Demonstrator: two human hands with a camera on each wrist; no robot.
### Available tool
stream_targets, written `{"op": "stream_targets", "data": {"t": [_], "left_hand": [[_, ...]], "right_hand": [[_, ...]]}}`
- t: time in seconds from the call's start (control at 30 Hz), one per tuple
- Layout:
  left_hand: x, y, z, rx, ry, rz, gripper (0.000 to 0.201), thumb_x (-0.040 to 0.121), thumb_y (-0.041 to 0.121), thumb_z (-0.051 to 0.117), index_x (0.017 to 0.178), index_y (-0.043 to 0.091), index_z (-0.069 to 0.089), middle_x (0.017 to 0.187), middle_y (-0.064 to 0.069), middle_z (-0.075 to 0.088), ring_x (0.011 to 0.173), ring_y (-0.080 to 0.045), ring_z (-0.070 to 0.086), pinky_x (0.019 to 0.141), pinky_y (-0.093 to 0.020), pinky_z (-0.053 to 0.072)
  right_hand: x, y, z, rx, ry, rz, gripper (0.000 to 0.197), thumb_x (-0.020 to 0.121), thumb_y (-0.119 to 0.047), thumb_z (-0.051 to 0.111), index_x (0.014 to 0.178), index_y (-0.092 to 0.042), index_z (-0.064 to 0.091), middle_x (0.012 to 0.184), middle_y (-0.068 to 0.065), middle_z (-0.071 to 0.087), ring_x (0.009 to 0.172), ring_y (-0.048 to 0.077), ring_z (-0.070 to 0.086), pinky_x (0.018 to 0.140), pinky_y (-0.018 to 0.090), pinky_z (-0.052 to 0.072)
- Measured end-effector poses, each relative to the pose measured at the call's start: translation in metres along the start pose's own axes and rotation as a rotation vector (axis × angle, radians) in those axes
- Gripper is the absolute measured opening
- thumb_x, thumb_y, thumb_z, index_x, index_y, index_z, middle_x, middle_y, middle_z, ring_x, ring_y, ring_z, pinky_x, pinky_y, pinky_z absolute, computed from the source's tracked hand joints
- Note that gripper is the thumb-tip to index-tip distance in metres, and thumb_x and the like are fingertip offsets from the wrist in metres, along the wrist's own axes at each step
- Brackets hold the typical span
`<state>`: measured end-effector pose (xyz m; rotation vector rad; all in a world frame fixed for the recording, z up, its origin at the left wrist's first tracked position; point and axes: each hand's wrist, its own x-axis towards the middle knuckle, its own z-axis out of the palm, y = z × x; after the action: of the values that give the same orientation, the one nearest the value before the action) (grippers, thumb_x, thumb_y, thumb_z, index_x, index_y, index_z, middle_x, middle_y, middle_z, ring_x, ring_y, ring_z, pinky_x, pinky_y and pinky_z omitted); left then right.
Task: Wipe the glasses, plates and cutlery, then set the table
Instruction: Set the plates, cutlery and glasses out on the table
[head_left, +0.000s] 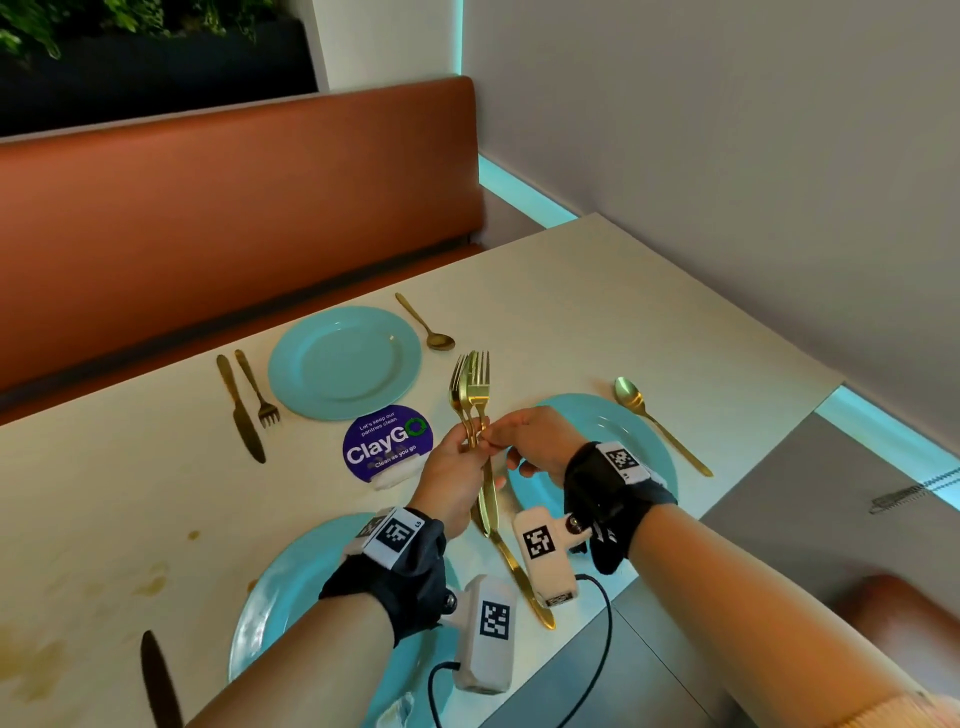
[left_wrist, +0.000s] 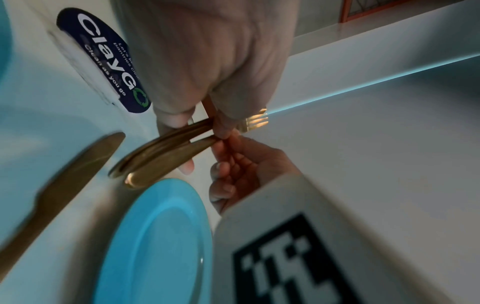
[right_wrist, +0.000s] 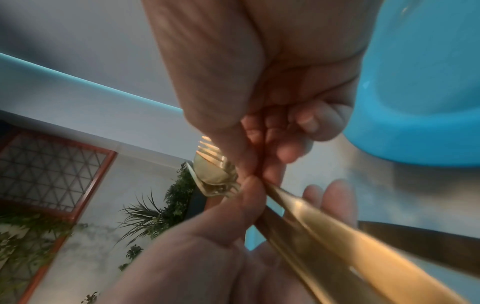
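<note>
My left hand (head_left: 457, 462) grips a bundle of gold cutlery (head_left: 470, 387) by the handles, tines up: two forks and what looks like a spoon. It is held above the table between the plates. My right hand (head_left: 519, 436) pinches one handle of the bundle just above the left thumb. The left wrist view shows the handles (left_wrist: 166, 152) sticking out under the left hand (left_wrist: 207, 61), with the right hand's fingers (left_wrist: 241, 162) on them. In the right wrist view the fork tines (right_wrist: 215, 170) rise beyond the right hand (right_wrist: 259, 82).
Three blue plates lie on the table: far (head_left: 344, 362), right (head_left: 660, 462), near (head_left: 280, 587). A knife (head_left: 240, 410) and fork (head_left: 257, 387) flank the far plate, a spoon (head_left: 426, 325) beyond it. Also there: another spoon (head_left: 660, 421), a gold knife (head_left: 519, 577), a dark knife (head_left: 158, 680), a ClayGo sign (head_left: 387, 441).
</note>
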<state>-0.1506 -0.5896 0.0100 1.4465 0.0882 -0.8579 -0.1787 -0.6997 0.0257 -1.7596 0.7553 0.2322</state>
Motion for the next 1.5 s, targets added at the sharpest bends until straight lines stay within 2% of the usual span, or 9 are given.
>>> {"op": "stream_targets", "data": {"t": [0.2,0.33,0.47,0.63,0.87,1.13,1.33,1.4,1.5], "left_hand": [[-0.014,-0.009,-0.032,-0.035,0.107,0.009,0.029,0.099,0.003,0.037,0.117,0.016,0.055,0.081,-0.002,0.046,0.073,-0.013,0.046,0.067,-0.027,0.051],[-0.019,-0.01,-0.053,-0.036,0.15,0.03,0.025,0.099,0.005,0.039,0.114,0.015,0.056,0.087,0.001,0.048,0.072,-0.012,0.046,0.065,-0.026,0.05],[-0.024,-0.011,-0.07,-0.033,0.168,0.043,0.022,0.099,0.004,0.039,0.106,0.016,0.057,0.094,-0.003,0.051,0.069,-0.011,0.045,0.066,-0.027,0.049],[-0.028,-0.015,-0.089,-0.019,0.183,0.055,0.023,0.098,0.003,0.04,0.103,0.016,0.058,0.083,-0.001,0.051,0.065,-0.012,0.046,0.065,-0.026,0.049],[-0.031,-0.017,-0.109,-0.035,0.192,0.034,0.02,0.097,0.004,0.045,0.104,0.017,0.059,0.093,-0.006,0.053,0.064,-0.012,0.049,0.069,-0.026,0.052],[-0.032,-0.018,-0.114,-0.128,0.155,-0.024,0.012,0.094,0.002,0.051,0.096,0.002,0.063,0.073,-0.003,0.048,0.061,-0.013,0.048,0.07,-0.026,0.052],[-0.033,-0.019,-0.116,-0.117,0.103,-0.072,0.016,0.094,0.007,0.053,0.092,0.016,0.066,0.082,0.0,0.057,0.077,-0.014,0.055,0.072,-0.029,0.05],[-0.036,-0.019,-0.117,-0.097,0.092,-0.074,0.016,0.095,0.011,0.052,0.098,0.019,0.066,0.087,0.001,0.06,0.089,-0.016,0.057,0.079,-0.032,0.049],[-0.041,-0.018,-0.119,-0.114,0.075,-0.052,0.019,0.095,0.012,0.051,0.102,0.02,0.066,0.094,-0.003,0.064,0.086,-0.018,0.058,0.074,-0.032,0.048]], "right_hand": [[-0.023,0.017,0.007,-0.358,0.153,-0.023,0.025,0.091,-0.016,0.051,0.069,-0.016,0.062,0.079,0.005,0.067,0.052,0.012,0.049,0.052,0.021,0.044],[-0.03,0.036,0.021,-0.868,0.146,0.07,0.031,0.095,-0.018,0.038,0.099,-0.007,0.066,0.114,0.012,0.065,0.1,0.026,0.061,0.087,0.031,0.047],[-0.024,0.056,0.038,-0.937,0.161,0.174,0.03,0.091,-0.014,0.042,0.104,-0.002,0.065,0.108,0.012,0.067,0.086,0.025,0.06,0.076,0.03,0.049],[-0.017,0.058,0.055,-0.891,0.221,0.25,0.027,0.092,-0.013,0.043,0.108,-0.003,0.061,0.112,0.013,0.064,0.102,0.03,0.063,0.081,0.033,0.05],[-0.013,0.061,0.068,-1.01,0.286,0.175,0.029,0.095,-0.016,0.038,0.11,-0.007,0.062,0.109,0.009,0.065,0.1,0.027,0.063,0.08,0.031,0.049],[-0.018,0.056,0.075,-1.094,0.308,0.156,0.029,0.095,-0.013,0.038,0.11,-0.009,0.062,0.109,0.008,0.066,0.102,0.026,0.064,0.081,0.031,0.05],[-0.025,0.022,0.091,-0.735,0.15,-0.021,0.028,0.09,-0.034,0.057,0.109,-0.016,0.067,0.109,0.002,0.067,0.083,0.018,0.065,0.075,0.026,0.051],[-0.035,0.011,0.102,-0.414,0.055,-0.091,0.024,0.086,-0.032,0.064,0.104,-0.017,0.07,0.095,-0.005,0.068,0.057,0.008,0.057,0.058,0.017,0.05],[-0.047,0.004,0.122,-0.213,0.017,-0.123,0.014,0.084,-0.022,0.067,0.095,-0.016,0.073,0.073,-0.012,0.063,0.049,0.007,0.05,0.052,0.018,0.048]]}}
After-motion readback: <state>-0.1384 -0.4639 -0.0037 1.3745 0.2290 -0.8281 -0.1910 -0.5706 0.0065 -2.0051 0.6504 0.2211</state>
